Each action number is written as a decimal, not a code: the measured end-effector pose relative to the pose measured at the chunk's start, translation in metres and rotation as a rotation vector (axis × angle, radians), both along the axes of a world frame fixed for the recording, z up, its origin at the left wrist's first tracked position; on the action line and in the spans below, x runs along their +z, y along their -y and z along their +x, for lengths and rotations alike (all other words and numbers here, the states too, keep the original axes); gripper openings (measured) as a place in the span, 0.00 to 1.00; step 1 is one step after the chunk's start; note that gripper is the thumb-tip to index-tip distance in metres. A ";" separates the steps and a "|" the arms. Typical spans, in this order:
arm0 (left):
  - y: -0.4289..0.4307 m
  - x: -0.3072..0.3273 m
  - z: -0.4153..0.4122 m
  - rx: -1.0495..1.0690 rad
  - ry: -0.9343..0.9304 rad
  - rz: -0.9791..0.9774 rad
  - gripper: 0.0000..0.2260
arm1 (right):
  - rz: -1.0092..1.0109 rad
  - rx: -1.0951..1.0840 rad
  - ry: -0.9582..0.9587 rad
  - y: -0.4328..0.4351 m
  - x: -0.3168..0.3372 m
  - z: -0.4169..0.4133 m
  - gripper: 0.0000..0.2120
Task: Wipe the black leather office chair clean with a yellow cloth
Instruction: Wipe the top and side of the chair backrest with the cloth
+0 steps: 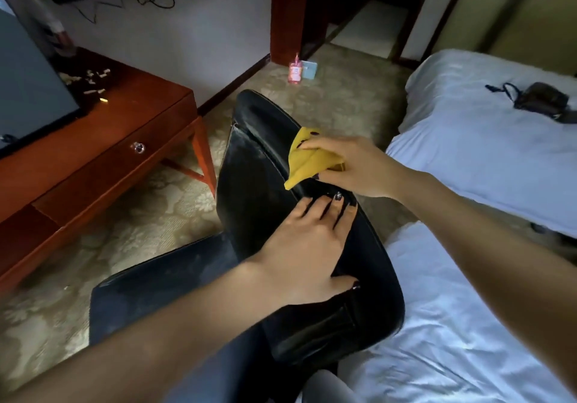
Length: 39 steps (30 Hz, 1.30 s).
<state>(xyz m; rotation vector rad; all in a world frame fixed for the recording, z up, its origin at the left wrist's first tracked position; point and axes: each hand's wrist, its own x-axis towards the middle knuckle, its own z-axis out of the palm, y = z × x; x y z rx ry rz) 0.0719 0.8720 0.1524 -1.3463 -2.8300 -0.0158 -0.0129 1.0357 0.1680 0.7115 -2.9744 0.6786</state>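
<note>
The black leather office chair (253, 165) fills the middle of the head view, its backrest top edge running from upper left toward lower right and its dusty seat at the lower left. My left hand (309, 243) lies flat on the top of the backrest, fingers spread and straight. My right hand (349, 165) grips the folded yellow cloth (304, 160) just beyond it, with the cloth against the backrest's upper edge.
A red-brown wooden desk (103, 153) with a dark screen (28, 90) stands at the left. White-sheeted beds (468, 140) hem in the chair at the right and lower right. Patterned carpet (156, 212) lies between. A pink bottle (295, 72) stands by the far wall.
</note>
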 end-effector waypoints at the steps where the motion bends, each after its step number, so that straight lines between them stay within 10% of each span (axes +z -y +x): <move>1: 0.000 -0.003 -0.005 0.000 -0.010 0.009 0.43 | 0.000 0.010 0.006 0.001 0.001 -0.007 0.24; 24: -0.035 -0.018 -0.103 0.740 -0.173 0.096 0.31 | 0.070 0.838 -0.183 0.049 0.001 -0.201 0.15; 39: -0.064 -0.033 -0.073 0.928 -0.223 0.412 0.27 | -0.384 0.776 -0.194 0.018 -0.043 -0.176 0.15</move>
